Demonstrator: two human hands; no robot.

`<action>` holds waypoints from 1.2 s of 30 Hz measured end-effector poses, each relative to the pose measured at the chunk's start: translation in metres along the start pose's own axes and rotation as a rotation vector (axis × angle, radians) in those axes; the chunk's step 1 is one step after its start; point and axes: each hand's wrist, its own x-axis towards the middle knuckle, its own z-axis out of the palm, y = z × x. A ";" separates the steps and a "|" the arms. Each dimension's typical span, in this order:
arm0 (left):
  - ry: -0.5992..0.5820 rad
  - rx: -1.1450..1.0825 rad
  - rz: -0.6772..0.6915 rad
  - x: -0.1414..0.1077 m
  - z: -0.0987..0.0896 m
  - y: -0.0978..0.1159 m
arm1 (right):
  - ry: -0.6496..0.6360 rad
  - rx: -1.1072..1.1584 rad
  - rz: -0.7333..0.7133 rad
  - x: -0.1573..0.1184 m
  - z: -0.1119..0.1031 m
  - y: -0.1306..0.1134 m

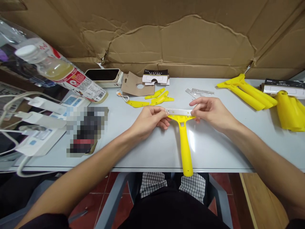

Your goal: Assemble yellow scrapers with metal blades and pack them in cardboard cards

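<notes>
A flat metal blade [179,112] lies across the wide head of a yellow plastic scraper handle [185,146]. My left hand [152,119] pinches the blade and head at the left end, thumb on top and fingers curled beneath. At the right end, my right hand [211,113] pinches the same blade between thumb and fingers, with the index finger raised. The handle points toward me, its end past the table's front edge. Just beyond my hands are loose metal blades [202,91] and several yellow plastic blade covers [158,98].
More yellow scraper handles [252,92] lie at the right, near a black-and-white box [283,87]. At left stand a drink bottle [71,74], a power strip [38,140] with cables and a pixelated phone [89,130]. A cardboard wall [181,41] closes off the back.
</notes>
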 end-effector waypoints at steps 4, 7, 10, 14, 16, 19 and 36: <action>0.127 0.433 0.242 0.003 -0.022 0.015 | 0.052 -0.025 -0.012 0.001 -0.002 -0.003; 0.419 0.713 0.518 0.010 -0.044 0.019 | 0.092 -0.040 -0.008 0.002 -0.005 -0.006; 0.447 0.823 0.578 0.020 -0.056 0.010 | 0.115 -0.034 -0.016 0.003 -0.006 -0.008; 0.346 1.013 0.558 0.031 -0.054 -0.008 | 0.126 -0.018 -0.016 0.005 -0.007 -0.008; 0.324 1.093 0.520 0.034 -0.051 -0.014 | 0.126 -0.015 -0.017 0.005 -0.007 -0.007; 0.315 1.125 0.477 0.037 -0.049 -0.017 | 0.117 -0.014 -0.019 0.005 -0.008 -0.006; 0.455 0.443 0.743 0.017 -0.046 0.010 | 0.085 0.007 -0.019 0.007 -0.008 0.000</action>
